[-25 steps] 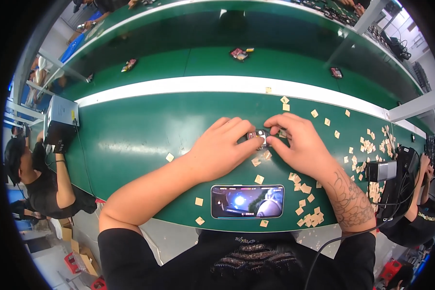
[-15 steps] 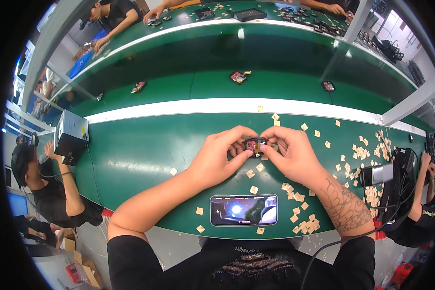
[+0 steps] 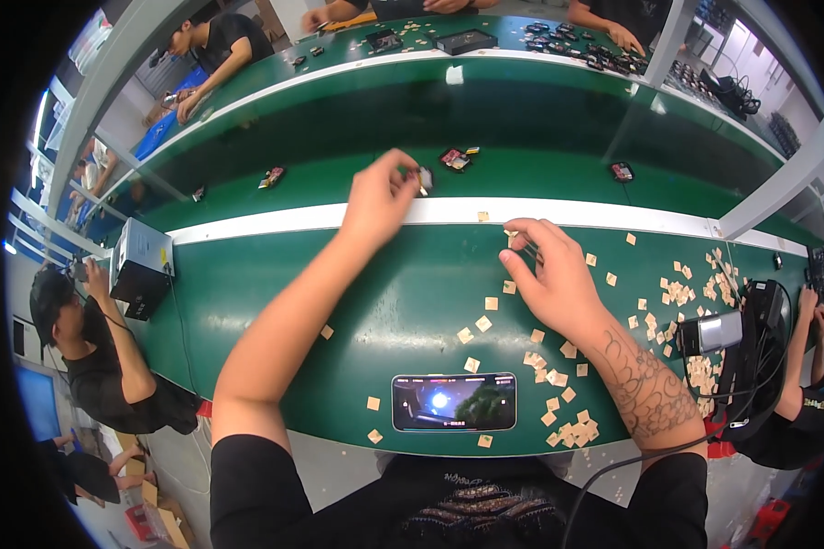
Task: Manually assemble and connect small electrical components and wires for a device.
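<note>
My left hand (image 3: 382, 199) reaches over the white rail at the front of the green belt. Its thumb and fingers are closed on a small black electronic device (image 3: 425, 179), blurred and partly covered by the fingers. Just right of it on the belt sits another device (image 3: 455, 159) with a red board and a yellow-and-white piece. My right hand (image 3: 551, 274) hovers over the green table (image 3: 256, 274), fingers curled, thumb apart from the index finger. A small beige square (image 3: 511, 236) shows at its fingertips; I cannot tell whether they touch it.
A phone (image 3: 454, 403) playing a video lies in front of me. Beige squares (image 3: 580, 432) are scattered to the right, near a grey-and-black device (image 3: 710, 333) with cables. More devices (image 3: 272, 177) lie on the belt. A metal box (image 3: 141, 261) stands left; co-workers sit around.
My left hand has carried the device forward from the table to the belt. My right hand has let go of it and stayed over the table. Devices on the belt have shifted slightly right.
</note>
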`<action>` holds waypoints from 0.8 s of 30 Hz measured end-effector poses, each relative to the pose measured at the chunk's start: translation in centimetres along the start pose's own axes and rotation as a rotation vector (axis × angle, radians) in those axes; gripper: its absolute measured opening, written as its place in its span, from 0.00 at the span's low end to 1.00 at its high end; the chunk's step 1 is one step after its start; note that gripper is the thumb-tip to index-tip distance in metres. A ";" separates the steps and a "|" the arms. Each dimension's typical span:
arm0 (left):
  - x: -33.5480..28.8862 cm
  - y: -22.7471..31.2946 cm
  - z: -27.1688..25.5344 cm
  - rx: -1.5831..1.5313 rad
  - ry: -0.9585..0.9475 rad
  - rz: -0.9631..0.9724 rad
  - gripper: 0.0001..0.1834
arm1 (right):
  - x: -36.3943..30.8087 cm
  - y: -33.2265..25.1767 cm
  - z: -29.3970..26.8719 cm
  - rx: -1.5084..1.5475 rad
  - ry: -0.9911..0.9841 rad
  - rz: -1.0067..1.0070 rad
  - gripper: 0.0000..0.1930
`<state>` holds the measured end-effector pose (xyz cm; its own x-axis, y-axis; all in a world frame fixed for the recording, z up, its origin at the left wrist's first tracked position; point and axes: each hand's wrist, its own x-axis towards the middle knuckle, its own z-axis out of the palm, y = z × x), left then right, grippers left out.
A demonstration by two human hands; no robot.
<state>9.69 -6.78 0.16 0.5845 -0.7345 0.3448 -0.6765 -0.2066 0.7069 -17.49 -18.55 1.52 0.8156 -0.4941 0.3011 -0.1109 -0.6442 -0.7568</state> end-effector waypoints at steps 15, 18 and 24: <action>6.9 -2.4 0.2 0.663 -0.172 0.151 0.22 | 0.9 2.5 0.1 -0.027 0.027 -0.028 0.08; 6.2 -0.6 2.3 0.510 -0.182 0.489 0.29 | 1.1 2.9 0.2 -0.073 -0.014 -0.043 0.07; 7.6 -1.0 5.5 0.345 -0.284 0.436 0.32 | 1.0 2.9 0.3 -0.052 0.070 -0.100 0.05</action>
<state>12.35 -15.70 -1.38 0.1122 -0.9317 0.3454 -0.9595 -0.0111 0.2816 -16.82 -20.74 -0.59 0.7828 -0.4644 0.4143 -0.0618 -0.7205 -0.6907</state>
